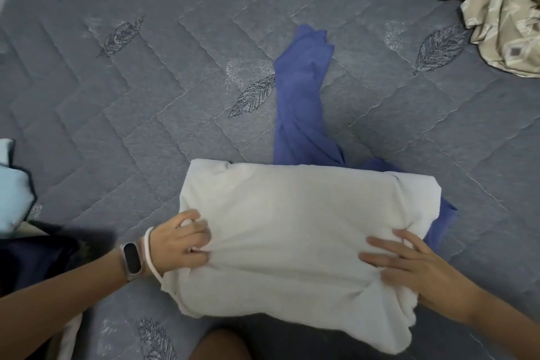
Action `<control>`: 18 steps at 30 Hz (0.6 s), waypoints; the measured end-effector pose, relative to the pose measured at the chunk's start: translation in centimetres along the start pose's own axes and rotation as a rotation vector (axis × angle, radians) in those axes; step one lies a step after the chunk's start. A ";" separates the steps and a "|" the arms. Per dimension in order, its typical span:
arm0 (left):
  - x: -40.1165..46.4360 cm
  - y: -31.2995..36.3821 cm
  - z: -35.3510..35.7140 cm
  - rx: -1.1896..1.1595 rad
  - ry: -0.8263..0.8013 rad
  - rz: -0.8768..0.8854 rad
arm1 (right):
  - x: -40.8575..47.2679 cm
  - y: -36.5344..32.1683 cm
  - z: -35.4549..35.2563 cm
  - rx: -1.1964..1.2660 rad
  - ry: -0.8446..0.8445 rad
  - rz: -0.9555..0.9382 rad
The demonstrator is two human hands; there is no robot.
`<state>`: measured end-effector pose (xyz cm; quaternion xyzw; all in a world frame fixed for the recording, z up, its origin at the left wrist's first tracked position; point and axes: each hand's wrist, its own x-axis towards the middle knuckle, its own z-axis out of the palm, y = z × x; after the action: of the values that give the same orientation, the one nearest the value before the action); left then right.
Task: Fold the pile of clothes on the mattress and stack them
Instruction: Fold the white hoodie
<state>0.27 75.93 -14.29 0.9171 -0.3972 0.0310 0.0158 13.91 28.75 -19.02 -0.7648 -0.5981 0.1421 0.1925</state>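
Note:
A white garment (292, 228), folded into a rough rectangle, lies on the grey quilted mattress (131, 102) in front of me. My left hand (182, 242) pinches its left edge, fingers closed on the cloth. My right hand (420, 269) grips its right side, bunching the fabric. A blue garment (301, 102) stretches away from me, partly hidden under the white one; its corner shows at the right edge.
A crumpled beige patterned sheet (482, 0) lies at the far right corner. At the left edge sit a light blue cloth (13, 199) and dark navy clothing (38, 260). My knee (222, 345) shows at the bottom.

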 end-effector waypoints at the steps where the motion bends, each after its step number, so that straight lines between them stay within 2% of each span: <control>1: -0.8 0.3 0.4 0.015 -0.077 0.002 | -0.6 -0.3 0.4 -0.059 -0.027 0.006; 3: -2.4 0.9 1.6 0.061 -0.245 -0.080 | -1.2 -0.6 1.5 -0.135 -0.171 -0.001; 5: -2.9 1.1 2.8 0.093 -0.434 -0.162 | -0.1 -1.1 1.1 -0.180 -0.265 0.083; 6: -1.8 1.0 2.7 0.086 -0.514 -0.213 | 0.9 -1.3 0.6 -0.163 -0.237 0.139; 8: 2.4 1.0 0.2 0.033 -0.694 -0.449 | 3.6 -2.7 -1.5 -0.084 -0.052 0.313; 9: 4.2 1.4 -0.4 0.016 -0.687 -0.585 | 5.3 -3.9 -2.4 -0.019 0.059 0.391; 10: 6.3 1.9 -0.9 -0.057 -0.649 -0.815 | 6.8 -5.0 -2.7 0.018 0.156 0.443; 11: 8.5 2.6 -1.5 -0.140 -0.549 -1.034 | 8.2 -5.9 -2.7 0.022 0.184 0.502; 12: 10.3 3.5 -1.1 -0.184 -0.299 -1.136 | 9.4 -6.5 -1.9 0.005 0.178 0.557; 13: 11.8 4.7 -0.8 -0.209 -0.116 -1.152 | 10.3 -6.6 -0.8 -0.006 0.129 0.602; 14: 12.5 5.8 0.4 -0.203 -0.106 -1.128 | 10.9 -6.4 0.5 -0.037 0.071 0.625; 17: 13.4 7.9 4.6 -0.273 -0.349 -0.996 | 11.3 -4.4 3.5 -0.128 -0.043 0.603; 18: 13.2 8.0 5.6 -0.307 -0.441 -1.000 | 11.1 -3.9 4.2 -0.144 -0.055 0.600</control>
<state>3.73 60.53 -18.95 0.9655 0.0917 -0.2307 0.0783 11.38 40.86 -20.79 -0.9148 -0.3592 0.1707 0.0711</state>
